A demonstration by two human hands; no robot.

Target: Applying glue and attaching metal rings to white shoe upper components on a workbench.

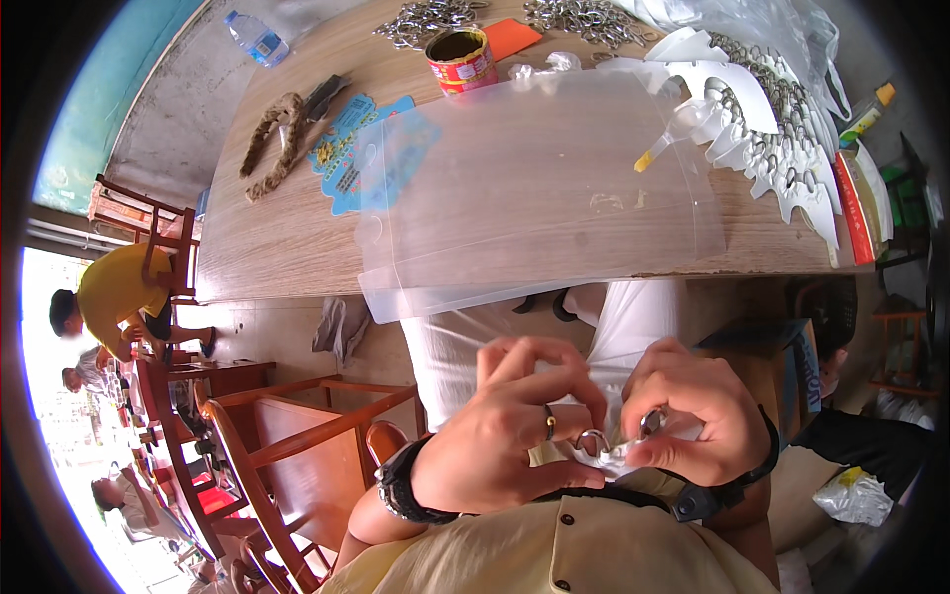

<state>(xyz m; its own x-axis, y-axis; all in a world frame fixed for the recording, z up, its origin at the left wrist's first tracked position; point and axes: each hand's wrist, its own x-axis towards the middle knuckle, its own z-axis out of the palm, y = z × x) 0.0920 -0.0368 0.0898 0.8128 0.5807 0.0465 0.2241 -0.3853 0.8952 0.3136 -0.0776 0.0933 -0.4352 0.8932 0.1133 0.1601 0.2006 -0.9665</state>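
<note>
Close to my lap, my left hand (500,426) and my right hand (701,416) meet over a small piece of metal hardware. Left thumb and fingers curl in a pinch around a shiny metal ring (591,440). The right thumb and forefinger close on a silver metal clasp (651,423) just beside it. A white flat piece (616,461) shows between the hands, partly hidden by the fingers; whether the ring and clasp are joined to it I cannot tell. Both hands are below the table's front edge.
On the wooden table (772,238) lies a clear plastic sheet (495,198), overhanging the front edge. Behind it are a red-labelled tin (462,64), metal clasp piles (584,20) and white pieces with clasps (772,119). A wooden chair (307,455) stands left; a person (124,292) bends beyond.
</note>
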